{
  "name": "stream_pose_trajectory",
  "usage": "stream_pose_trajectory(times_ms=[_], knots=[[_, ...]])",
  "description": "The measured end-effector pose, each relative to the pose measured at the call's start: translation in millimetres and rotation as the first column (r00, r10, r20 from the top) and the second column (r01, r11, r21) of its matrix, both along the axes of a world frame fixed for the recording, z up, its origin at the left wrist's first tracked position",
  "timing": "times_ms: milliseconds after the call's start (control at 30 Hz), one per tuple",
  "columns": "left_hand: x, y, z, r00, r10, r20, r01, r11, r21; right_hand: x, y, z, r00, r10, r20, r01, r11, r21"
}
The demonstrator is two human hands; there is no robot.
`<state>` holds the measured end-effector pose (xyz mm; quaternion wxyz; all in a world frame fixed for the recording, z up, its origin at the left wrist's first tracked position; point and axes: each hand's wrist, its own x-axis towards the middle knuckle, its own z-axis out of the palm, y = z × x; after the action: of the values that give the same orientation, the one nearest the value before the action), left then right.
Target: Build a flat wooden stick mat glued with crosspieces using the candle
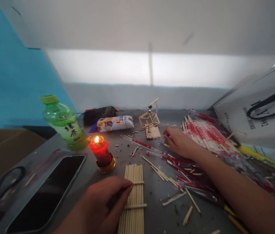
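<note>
Stick mat [137, 221]: bottom centre, two cross sticks [137, 206] lying over it.
Left hand [95, 201]: bottom, left of the stick mat, touching the upper cross stick [138, 183].
Candle [100, 151]: left of centre, above the left hand.
Phone [47, 195]: lower left, left of the candle.
Bottle [63, 122]: left, behind the phone.
Snack packet [115, 123]: behind the candle, right of the bottle.
Stick model [152, 131]: centre, right of the snack packet.
Right hand [180, 142]: between the stick model and wrapped sticks [206, 133].
Bag [261, 100]: right edge.

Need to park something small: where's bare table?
Between phone and candle, bordered below by the left hand: small bare patch of table. Narrow gap between candle and stick mat. Crowded: right side, packets and loose sticks around the right hand.
</note>
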<state>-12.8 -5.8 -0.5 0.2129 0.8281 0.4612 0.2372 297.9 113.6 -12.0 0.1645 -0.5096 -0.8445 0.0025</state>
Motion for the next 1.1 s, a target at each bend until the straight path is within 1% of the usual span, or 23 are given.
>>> stream_pose_trajectory(times_ms=[300,633,733,933,1100], knots=[[-1.1,-0.5,-0.5,1.0,-0.002,0.003,0.003,1.0,-0.031,0.5,-0.6,-1.5,0.999,0.028,0.021,-0.028,0.999,-0.021],[0.8,-0.2,1.8,1.0,-0.006,0.011,0.006,1.0,0.012,-0.8,-1.5,-0.9,0.999,0.034,0.04,-0.032,0.998,-0.045],[0.7,-1.3,1.7,1.0,0.01,0.009,-0.01,1.0,0.028,-1.4,-1.9,-0.8,0.998,0.033,0.054,-0.03,0.998,-0.052],[-1.1,-2.2,-1.0,1.0,0.004,0.003,-0.004,1.0,0.001,-2.0,-2.7,-0.9,0.996,0.032,0.084,-0.026,0.997,-0.071],[0.6,-1.4,2.6,1.0,0.005,0.007,-0.005,1.0,-0.002,-4.8,-4.4,0.2,0.993,0.035,0.116,-0.026,0.996,-0.081]])
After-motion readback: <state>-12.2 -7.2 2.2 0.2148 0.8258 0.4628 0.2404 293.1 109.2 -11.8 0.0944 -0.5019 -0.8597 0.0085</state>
